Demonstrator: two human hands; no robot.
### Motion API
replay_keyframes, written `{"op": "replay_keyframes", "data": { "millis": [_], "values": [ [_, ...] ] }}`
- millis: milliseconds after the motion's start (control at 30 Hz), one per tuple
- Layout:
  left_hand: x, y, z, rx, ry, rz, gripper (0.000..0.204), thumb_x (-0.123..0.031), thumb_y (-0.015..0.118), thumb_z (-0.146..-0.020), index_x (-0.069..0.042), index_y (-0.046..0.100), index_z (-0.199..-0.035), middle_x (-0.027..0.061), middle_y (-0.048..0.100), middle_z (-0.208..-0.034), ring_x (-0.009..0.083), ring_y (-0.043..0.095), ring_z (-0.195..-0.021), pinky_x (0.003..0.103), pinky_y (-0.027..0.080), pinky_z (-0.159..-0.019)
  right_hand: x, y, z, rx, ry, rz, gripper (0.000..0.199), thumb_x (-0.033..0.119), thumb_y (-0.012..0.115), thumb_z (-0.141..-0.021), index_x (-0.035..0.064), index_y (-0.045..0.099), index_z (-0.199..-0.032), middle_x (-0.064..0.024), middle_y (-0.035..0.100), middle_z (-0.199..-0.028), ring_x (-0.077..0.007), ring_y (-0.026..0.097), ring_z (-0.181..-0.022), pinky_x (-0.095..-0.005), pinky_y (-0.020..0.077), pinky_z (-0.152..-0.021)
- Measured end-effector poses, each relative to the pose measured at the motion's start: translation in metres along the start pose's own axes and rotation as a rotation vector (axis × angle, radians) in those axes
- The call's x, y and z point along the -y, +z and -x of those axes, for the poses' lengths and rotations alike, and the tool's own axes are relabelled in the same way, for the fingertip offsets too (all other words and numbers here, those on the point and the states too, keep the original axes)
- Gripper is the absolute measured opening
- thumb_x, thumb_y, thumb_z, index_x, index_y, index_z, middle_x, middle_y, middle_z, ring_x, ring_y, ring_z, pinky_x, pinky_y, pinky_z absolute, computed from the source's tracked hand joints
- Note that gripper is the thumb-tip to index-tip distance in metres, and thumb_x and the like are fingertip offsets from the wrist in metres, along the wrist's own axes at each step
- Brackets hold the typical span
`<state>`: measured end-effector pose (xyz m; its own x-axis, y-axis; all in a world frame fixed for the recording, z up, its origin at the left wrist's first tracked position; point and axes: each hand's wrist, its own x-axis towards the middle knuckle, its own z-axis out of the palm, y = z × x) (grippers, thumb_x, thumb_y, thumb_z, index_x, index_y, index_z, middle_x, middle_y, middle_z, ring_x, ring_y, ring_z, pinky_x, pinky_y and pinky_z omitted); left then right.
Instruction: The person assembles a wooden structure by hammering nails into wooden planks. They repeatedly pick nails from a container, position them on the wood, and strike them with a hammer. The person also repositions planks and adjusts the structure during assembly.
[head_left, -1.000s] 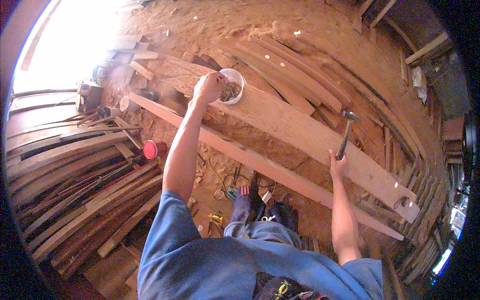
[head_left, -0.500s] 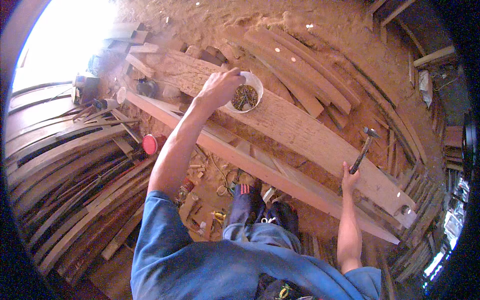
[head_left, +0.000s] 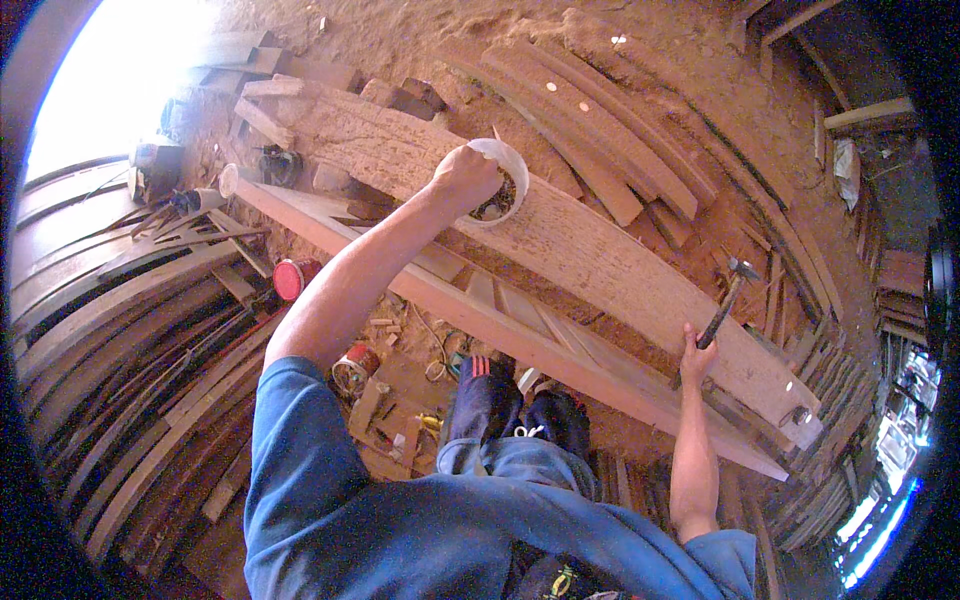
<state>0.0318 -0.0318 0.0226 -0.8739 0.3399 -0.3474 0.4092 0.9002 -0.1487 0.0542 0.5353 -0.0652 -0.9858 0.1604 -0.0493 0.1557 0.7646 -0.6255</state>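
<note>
My left hand [head_left: 462, 178] reaches forward and grips the rim of a small white tub [head_left: 505, 170] holding dark metal pieces, over a long wide plank [head_left: 600, 255]. My right hand [head_left: 697, 352] is closed round the handle of a hammer [head_left: 728, 292], whose head points up above the plank's right part. The plank lies across a wooden frame [head_left: 520, 335] in front of my legs.
Curved wooden strips [head_left: 120, 340] are stacked at the left, more boards [head_left: 600, 120] lie on the sandy ground beyond the plank. A red can [head_left: 294, 278] and another tin [head_left: 355, 368] stand near my left side. Small tools and scraps lie by my shoes [head_left: 520, 400].
My left hand has closed on the tub's rim and the tub sits tilted in it. The right hand with the hammer has kept its grip and shifted slightly as my head moved.
</note>
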Motion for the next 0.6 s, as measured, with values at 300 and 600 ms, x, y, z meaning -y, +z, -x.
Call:
{"op": "replay_keyframes", "data": {
  "millis": [300,600],
  "values": [
    [0.006,-0.032,0.033,-0.088,-0.285,0.492,0.017,-0.012,0.062,-0.086,-0.007,0.067,-0.102,0.015,0.072,-0.089,0.0355,0.071,-0.086,0.045,0.057,-0.07,-0.008,0.003,0.0,0.005,0.0,-0.021,0.053,0.049,0.081,-0.08,0.0128,0.043,-0.072,0.004,0.039,-0.066,-0.0133,0.037,-0.061,-0.0308,0.0353,-0.055],
    [-0.002,-0.035,0.049,-0.301,-0.448,0.86,0.019,-0.01,0.062,-0.085,-0.007,0.065,-0.103,0.021,0.069,-0.098,0.0392,0.068,-0.09,0.047,0.054,-0.075,-0.003,0.001,0.0,0.025,0.034,-0.019,0.049,0.042,0.08,-0.084,0.0097,0.046,-0.07,0.0035,0.04,-0.064,-0.0118,0.039,-0.059,-0.0313,0.0351,-0.053]
  ]
}}
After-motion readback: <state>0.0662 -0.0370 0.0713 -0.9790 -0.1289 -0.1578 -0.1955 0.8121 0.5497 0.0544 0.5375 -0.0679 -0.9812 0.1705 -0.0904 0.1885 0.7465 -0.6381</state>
